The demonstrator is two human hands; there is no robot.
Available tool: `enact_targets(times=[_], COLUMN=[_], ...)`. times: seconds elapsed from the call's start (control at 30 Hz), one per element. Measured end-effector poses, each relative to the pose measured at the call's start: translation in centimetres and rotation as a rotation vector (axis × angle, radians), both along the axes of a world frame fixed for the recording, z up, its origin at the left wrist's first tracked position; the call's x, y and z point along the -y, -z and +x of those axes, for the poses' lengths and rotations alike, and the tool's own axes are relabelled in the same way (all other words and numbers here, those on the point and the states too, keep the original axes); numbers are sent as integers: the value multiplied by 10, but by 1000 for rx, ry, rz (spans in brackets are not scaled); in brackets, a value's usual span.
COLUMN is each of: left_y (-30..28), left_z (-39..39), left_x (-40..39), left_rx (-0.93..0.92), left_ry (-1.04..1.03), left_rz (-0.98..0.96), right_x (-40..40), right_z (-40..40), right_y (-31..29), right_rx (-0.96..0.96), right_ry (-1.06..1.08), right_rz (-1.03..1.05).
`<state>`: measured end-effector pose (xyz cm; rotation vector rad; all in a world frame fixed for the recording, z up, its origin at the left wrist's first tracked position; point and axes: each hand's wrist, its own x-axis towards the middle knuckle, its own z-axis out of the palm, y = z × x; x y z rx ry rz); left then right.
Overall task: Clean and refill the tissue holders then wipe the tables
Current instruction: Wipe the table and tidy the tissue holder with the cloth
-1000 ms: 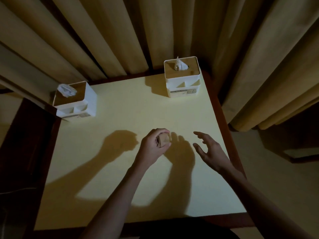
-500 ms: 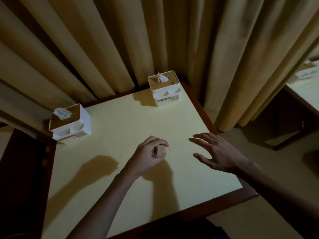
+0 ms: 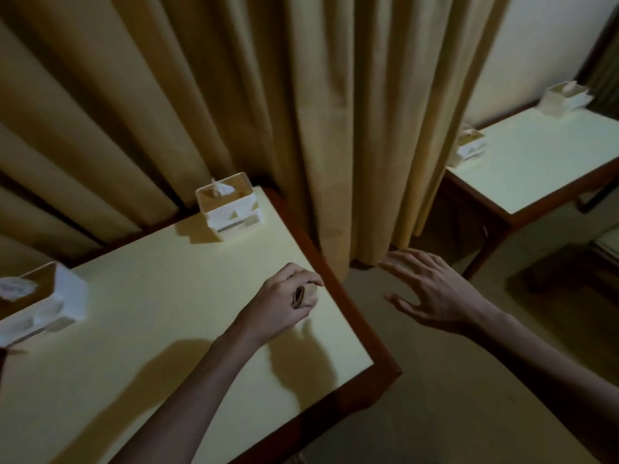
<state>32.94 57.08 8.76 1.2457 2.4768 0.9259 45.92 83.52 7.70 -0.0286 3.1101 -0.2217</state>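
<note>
My left hand hovers over the near table's right side, fingers curled round a small brown folded cloth. My right hand is open with fingers spread, past the table's right edge, above the floor. Two white tissue holders stand on this table: one at the back right corner, one at the left edge, each with a tissue poking out. A second table at the right carries two more tissue holders, a nearer one and a farther one.
Tan curtains hang behind both tables, reaching the floor between them. The near table has a dark wooden rim. A carpeted gap lies between the tables. A dark seat stands below the second table.
The view has swung right, bringing the second table into sight. My right hand has moved off the near table over the floor. My left hand still grips the cloth near the table's right edge.
</note>
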Motion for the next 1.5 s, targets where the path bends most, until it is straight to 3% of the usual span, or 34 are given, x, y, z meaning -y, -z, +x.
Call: enact_targets(times=[0.33, 0.53, 1.07, 1.5], left_y=[-5, -18, -34, -32], left_z=[53, 58, -31, -66], left_x=[-254, -354, -584, -801], left_rx=[-59, -40, -33, -70], left_ry=[176, 187, 298, 187], left_rz=[42, 41, 7, 0], right_x=[-224, -304, -533, -754], right_z=[89, 106, 32, -20], right_y=[-10, -28, -47, -50], right_rx=[-14, -33, -5, 21], right_ry=[143, 222, 260, 185], right_rz=[37, 19, 47, 63])
